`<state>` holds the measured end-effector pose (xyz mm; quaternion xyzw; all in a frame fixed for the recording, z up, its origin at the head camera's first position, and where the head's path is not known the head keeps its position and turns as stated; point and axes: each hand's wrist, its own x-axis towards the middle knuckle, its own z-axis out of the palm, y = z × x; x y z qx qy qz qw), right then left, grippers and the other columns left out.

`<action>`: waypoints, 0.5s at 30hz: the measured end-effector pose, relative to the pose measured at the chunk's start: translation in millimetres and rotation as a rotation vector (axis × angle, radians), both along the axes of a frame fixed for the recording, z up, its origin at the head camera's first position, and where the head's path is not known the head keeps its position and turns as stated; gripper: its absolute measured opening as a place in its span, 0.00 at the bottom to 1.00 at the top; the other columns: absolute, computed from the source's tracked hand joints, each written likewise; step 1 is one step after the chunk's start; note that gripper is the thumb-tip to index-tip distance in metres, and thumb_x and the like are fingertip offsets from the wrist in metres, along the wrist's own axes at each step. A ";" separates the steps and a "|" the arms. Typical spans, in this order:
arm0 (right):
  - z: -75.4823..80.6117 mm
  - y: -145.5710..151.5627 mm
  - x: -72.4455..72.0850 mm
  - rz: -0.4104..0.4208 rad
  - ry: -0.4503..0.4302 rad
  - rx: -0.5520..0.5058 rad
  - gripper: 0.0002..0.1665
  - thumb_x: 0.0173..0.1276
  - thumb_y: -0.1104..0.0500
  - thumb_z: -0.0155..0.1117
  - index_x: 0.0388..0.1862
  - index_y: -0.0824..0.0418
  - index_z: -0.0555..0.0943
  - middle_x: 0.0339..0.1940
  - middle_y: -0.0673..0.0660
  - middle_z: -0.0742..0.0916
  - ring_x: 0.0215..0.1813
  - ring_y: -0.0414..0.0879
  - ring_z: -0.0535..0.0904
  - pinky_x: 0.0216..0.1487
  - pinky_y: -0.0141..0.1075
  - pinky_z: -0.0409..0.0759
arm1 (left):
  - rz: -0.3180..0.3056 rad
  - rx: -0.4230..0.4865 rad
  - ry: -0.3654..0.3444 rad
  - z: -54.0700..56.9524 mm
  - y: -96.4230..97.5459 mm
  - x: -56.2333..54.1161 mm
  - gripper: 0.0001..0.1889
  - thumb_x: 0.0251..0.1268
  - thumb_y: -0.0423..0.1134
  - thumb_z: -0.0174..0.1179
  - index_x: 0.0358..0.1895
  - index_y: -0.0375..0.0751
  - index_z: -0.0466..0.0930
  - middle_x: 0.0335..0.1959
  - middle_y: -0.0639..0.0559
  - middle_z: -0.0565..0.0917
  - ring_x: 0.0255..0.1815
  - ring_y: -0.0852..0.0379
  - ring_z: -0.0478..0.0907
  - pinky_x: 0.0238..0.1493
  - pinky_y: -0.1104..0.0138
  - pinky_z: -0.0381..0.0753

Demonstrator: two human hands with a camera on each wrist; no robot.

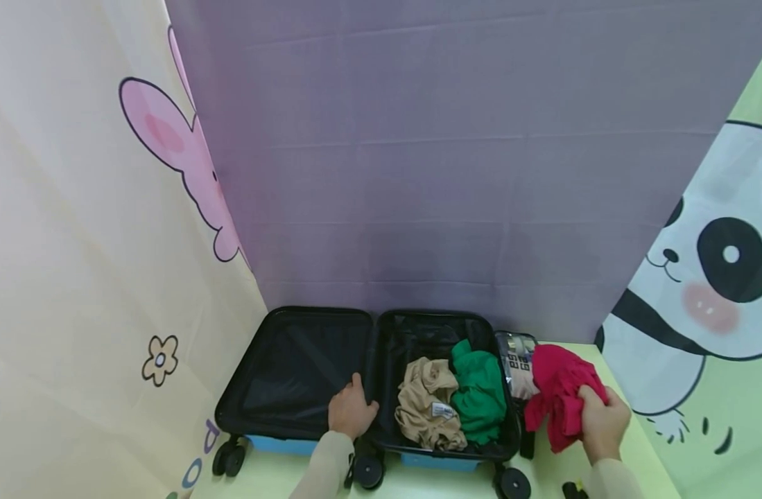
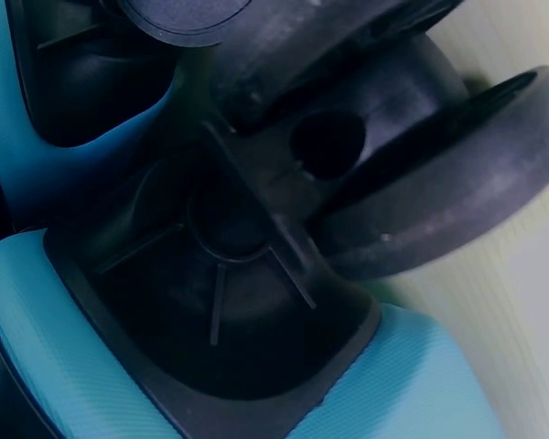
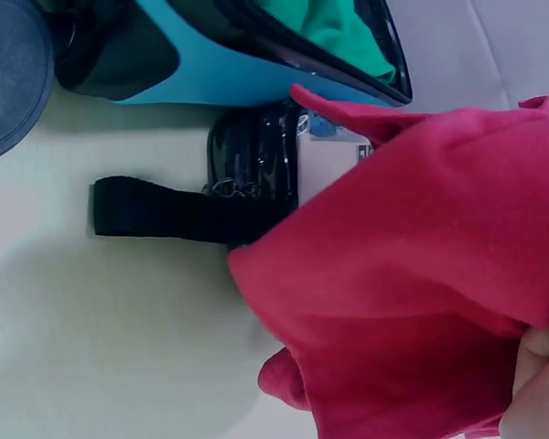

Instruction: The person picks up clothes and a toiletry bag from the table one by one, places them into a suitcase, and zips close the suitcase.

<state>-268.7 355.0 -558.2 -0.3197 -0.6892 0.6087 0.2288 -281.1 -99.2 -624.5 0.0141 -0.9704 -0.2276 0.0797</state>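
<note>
An open suitcase lies with its two black-lined halves side by side. My left hand (image 1: pixel 352 410) is at the front inner corner of the left half (image 1: pixel 293 367), fingers extended and thumb out to the side. In the right half lie a crumpled beige garment (image 1: pixel 427 405) and a green garment (image 1: pixel 480 395). My right hand (image 1: pixel 604 424) grips a bunched red garment (image 1: pixel 561 388), held up to the right of the suitcase. The red cloth (image 3: pixel 421 247) fills much of the right wrist view, with a few fingertips (image 3: pixel 538 352) showing at its edge.
A clear-fronted pouch (image 1: pixel 519 364) with a black strap (image 3: pixel 165 208) lies right of the suitcase, partly behind the red cloth. Black wheels (image 1: pixel 369 471) stick out along the suitcase's front. A grey curtain (image 1: pixel 418 173) hangs behind; printed cloth walls flank both sides.
</note>
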 end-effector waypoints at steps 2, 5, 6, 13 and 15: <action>2.1 -0.8 -0.2 0.002 0.003 0.006 0.15 0.60 0.62 0.62 0.14 0.51 0.77 0.12 0.39 0.73 0.20 0.35 0.68 0.19 0.29 0.69 | -0.004 0.003 0.001 0.4 0.0 0.5 0.32 0.60 0.49 0.70 0.62 0.35 0.70 0.34 0.44 0.84 0.28 0.47 0.81 0.37 0.50 0.81; 5.0 -2.6 -0.3 0.009 0.014 0.030 0.16 0.60 0.62 0.62 0.14 0.52 0.76 0.11 0.40 0.72 0.20 0.36 0.67 0.19 0.29 0.68 | -0.007 0.005 -0.004 0.2 0.0 0.5 0.32 0.60 0.49 0.70 0.62 0.34 0.70 0.34 0.44 0.83 0.27 0.47 0.80 0.36 0.51 0.81; 5.9 -3.5 -0.1 0.015 0.017 0.035 0.16 0.61 0.62 0.62 0.14 0.52 0.75 0.11 0.40 0.71 0.20 0.36 0.67 0.19 0.29 0.68 | -0.008 0.006 -0.006 0.2 0.1 0.3 0.32 0.60 0.49 0.70 0.62 0.34 0.70 0.34 0.44 0.83 0.27 0.48 0.80 0.36 0.51 0.81; 10.9 -12.3 -0.7 0.065 0.050 0.139 0.16 0.60 0.64 0.60 0.14 0.56 0.70 0.09 0.40 0.67 0.17 0.36 0.64 0.17 0.30 0.65 | -0.001 -0.004 -0.027 -2.6 -0.4 -2.9 0.32 0.60 0.50 0.70 0.62 0.35 0.70 0.33 0.45 0.83 0.27 0.49 0.80 0.35 0.52 0.81; 12.3 -14.8 -1.4 0.067 0.056 0.143 0.17 0.60 0.65 0.60 0.14 0.56 0.69 0.09 0.40 0.67 0.15 0.36 0.64 0.16 0.31 0.64 | -0.004 -0.004 -0.033 -3.7 -0.7 -3.9 0.32 0.61 0.50 0.70 0.62 0.36 0.70 0.33 0.45 0.83 0.27 0.49 0.80 0.35 0.52 0.81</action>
